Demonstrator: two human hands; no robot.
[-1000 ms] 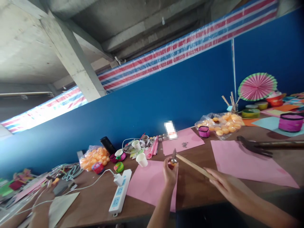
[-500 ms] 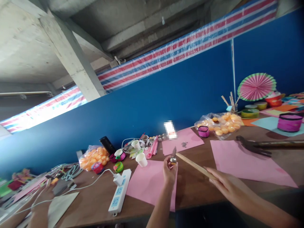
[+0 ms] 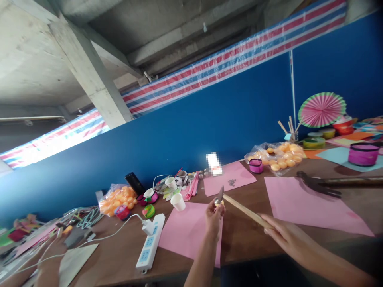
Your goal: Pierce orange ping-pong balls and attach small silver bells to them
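My left hand is closed around a small orange ball whose upper side is covered in shiny silver metal. Fingers hide part of the ball. In my right hand is the light wooden handle of a hammer. Its narrow dark head meets or nearly meets the silver side of the ball; I cannot tell if they touch. Both hands are raised over the front of the table, near a pink sheet. Farther back, a small heap of silver bits lies on another pink sheet.
A white power strip and a paper cup stand left of my hands. A claw hammer lies to the right. Bags of orange balls sit on both sides. At far left, another person's hands are working.
The ball has turned a little in my left hand, and the hammer head has shifted slightly right. Both hands keep their hold.
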